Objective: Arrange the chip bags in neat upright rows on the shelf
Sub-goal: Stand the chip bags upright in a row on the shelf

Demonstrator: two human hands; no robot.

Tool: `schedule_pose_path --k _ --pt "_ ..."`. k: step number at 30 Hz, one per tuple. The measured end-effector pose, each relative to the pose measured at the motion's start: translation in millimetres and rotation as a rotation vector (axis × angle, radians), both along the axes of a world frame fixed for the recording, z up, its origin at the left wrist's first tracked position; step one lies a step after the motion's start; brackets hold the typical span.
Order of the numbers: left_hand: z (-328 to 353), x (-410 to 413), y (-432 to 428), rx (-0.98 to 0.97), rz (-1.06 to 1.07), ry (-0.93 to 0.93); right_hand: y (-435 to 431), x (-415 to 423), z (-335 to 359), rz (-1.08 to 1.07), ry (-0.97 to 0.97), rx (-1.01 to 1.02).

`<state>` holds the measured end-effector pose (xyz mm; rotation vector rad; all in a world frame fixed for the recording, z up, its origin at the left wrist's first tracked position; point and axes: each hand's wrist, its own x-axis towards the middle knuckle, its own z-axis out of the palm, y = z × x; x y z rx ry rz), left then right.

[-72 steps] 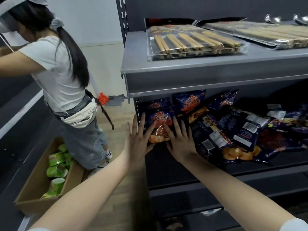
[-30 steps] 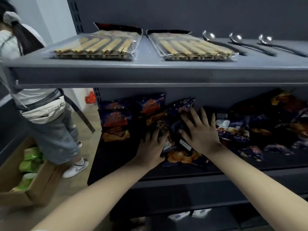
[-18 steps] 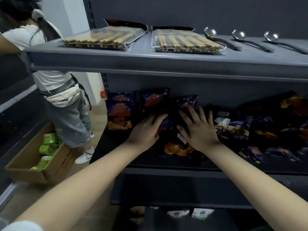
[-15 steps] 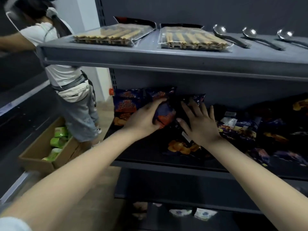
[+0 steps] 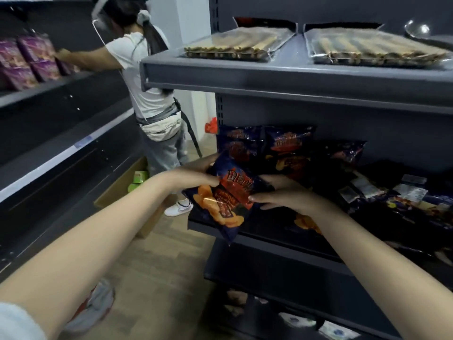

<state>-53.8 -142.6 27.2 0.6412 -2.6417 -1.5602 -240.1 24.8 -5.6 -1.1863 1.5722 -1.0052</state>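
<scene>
Just changed: half a second back the left hand (image 5: 196, 173) was closing on a bag at the back and the right hand (image 5: 282, 192) lay flat on the lying ones. One chip bag (image 5: 228, 195) is now out in front, between both hands.
Hands: left grips the bag's upper left edge, fingers curled behind it. Right pinches the right edge, thumb on the printed face.
Bag position: tilted, held at the shelf's (image 5: 282, 246) front left corner, lower corner hanging past the rim. It is not resting on the shelf.
Meaning (judgement): a pick for re-setting, and this bag has yet to be stood up.
Row so far: two upright bags (image 5: 289, 146) against the back at left, with a leaning bag (image 5: 348, 153) beside them.
In the way: a heap of lying bags (image 5: 404, 200) fills the shelf to the right, so the row has little room to grow.
Around: packs of sticks (image 5: 235, 42) and a ladle (image 5: 421, 30) on the top shelf. Another person (image 5: 152, 94) is working at the purple packets (image 5: 27, 60) opposite, with a cardboard box (image 5: 122, 190) on the floor.
</scene>
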Motion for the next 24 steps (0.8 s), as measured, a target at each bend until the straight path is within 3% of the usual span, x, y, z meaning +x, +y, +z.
schedule_pose_path --k 3,7,13,16,18,20,24 --pt "-8 0 -14 0.1 0.026 0.049 -18 4 -6 -0.055 -0.108 -0.01" --pt "-20 -5 -33 0.233 0.07 0.098 -35 -2 -5 -0.128 -0.066 0.013" --pt "-50 -10 -42 0.138 0.141 0.319 -61 -18 16 -0.178 0.1 0.044" --pt "-66 -10 -42 -0.283 0.243 0.432 -79 -25 29 -0.207 0.196 0.073" --pt "-75 -3 -43 -0.763 0.158 0.474 -89 -27 33 -0.189 0.291 0.1" --pt "-81 2 -39 -1.089 -0.021 0.51 -96 -28 34 -0.18 0.368 0.112" --pt "-102 9 -29 -1.282 -0.2 0.335 -107 -29 28 -0.232 0.52 0.101"
